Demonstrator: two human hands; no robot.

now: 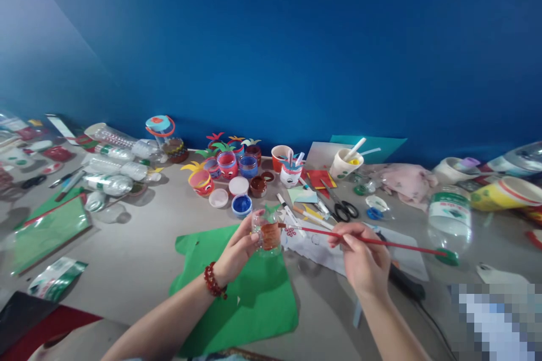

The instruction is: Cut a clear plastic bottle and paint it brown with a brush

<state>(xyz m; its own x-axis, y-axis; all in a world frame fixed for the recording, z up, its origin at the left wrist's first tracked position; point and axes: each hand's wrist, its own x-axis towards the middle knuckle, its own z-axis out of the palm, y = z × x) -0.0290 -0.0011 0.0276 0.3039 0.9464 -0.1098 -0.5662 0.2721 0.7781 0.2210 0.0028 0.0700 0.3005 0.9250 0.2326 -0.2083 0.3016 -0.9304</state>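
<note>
My left hand (239,248) is closed around the side of a clear plastic bottle piece (270,237) with a patch of reddish-brown paint on it and green at its top. My right hand (364,254) pinches a long red paintbrush (402,245). The brush's tip points left and meets the painted side of the bottle piece, or comes very near it. Beneath my left hand and forearm lies a green sheet (245,304). Behind the bottle piece stand a pot of blue paint (241,205) and a pot of brown paint (258,185).
Painted cups with paper leaves (201,182) stand along the blue wall. Plastic bottles (108,183) lie at the left. Black-handled scissors (346,210), a pink cloth (406,182) and an upright bottle section (449,220) are at the right. A black corded tool (406,282) lies beside my right hand.
</note>
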